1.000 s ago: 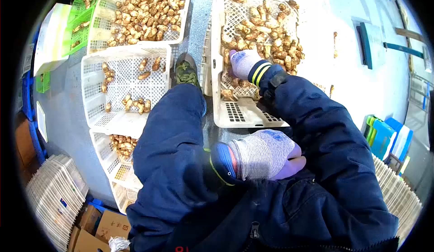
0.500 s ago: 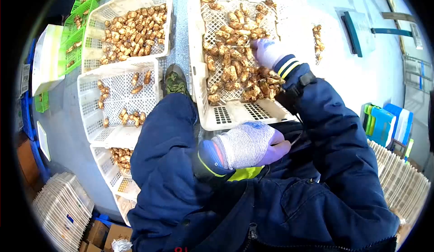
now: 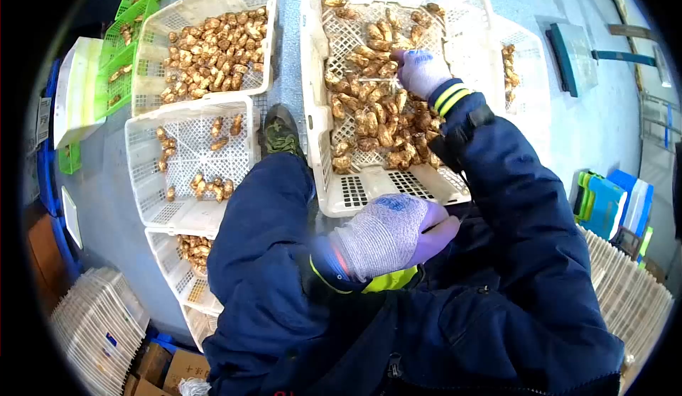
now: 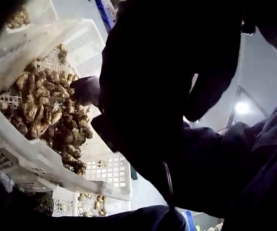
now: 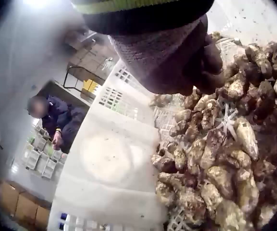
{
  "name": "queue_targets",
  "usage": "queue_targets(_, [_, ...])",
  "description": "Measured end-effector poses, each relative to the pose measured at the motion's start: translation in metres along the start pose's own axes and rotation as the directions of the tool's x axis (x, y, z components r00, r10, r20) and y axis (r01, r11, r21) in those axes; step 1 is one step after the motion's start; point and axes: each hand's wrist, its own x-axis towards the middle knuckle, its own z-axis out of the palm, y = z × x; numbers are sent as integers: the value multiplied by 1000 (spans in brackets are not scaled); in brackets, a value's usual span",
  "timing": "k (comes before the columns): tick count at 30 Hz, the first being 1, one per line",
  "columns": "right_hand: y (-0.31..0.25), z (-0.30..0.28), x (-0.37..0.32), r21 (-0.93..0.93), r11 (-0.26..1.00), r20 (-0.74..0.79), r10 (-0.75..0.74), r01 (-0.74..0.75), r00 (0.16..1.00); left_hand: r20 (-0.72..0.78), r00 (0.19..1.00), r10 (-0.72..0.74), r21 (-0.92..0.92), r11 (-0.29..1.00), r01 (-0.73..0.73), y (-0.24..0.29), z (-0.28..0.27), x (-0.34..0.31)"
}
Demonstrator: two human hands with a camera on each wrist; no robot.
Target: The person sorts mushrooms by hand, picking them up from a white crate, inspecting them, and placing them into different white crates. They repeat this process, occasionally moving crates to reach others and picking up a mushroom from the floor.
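Brown-and-cream mushrooms lie heaped in a large white plastic crate before the person. My right hand, in a grey glove with purple fingers, reaches down at the right side of the heap. Its fingertips are right at the mushrooms, and the right wrist view shows the hand dark and close over them. My left hand, gloved alike, hangs over the lap near the crate's front wall. Its fingers are loosely bent, with nothing visible in them.
Left of the leg stand white crates, one full of mushrooms and one with a few small groups. Green baskets line the far left. Stacked white crates stand behind. Another person appears in the right wrist view.
My right hand has moved from the heap's left side to its right, then slightly farther up. The mushrooms lie more spread toward the crate's front and left. The left hand has shifted little.
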Motion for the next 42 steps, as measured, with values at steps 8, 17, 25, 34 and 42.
queue_targets(8, [-6, 7, 51, -40, 961, 91, 277, -274, 957, -330, 929, -165, -227, 970, 92, 1, -17, 4])
queue_targets(17, [-8, 10, 48, -29, 963, 30, 269, -268, 963, -501, 779, -377, -657, 751, -59, -24, -15, 13])
queue_targets(25, [3, -44, -8, 722, 668, 253, -11, -181, 967, -521, 601, -606, -843, 475, -252, -39, -22, 16])
queue_targets(34, [-34, -23, 51, 40, 999, -56, 1, 1, 998, -420, 779, -465, -897, 342, -279, -34, -20, 20])
queue_targets(42, [-60, -7, 67, 37, 989, 96, 138, -142, 986, -521, 682, -514, -840, 448, -305, -30, -22, 13])
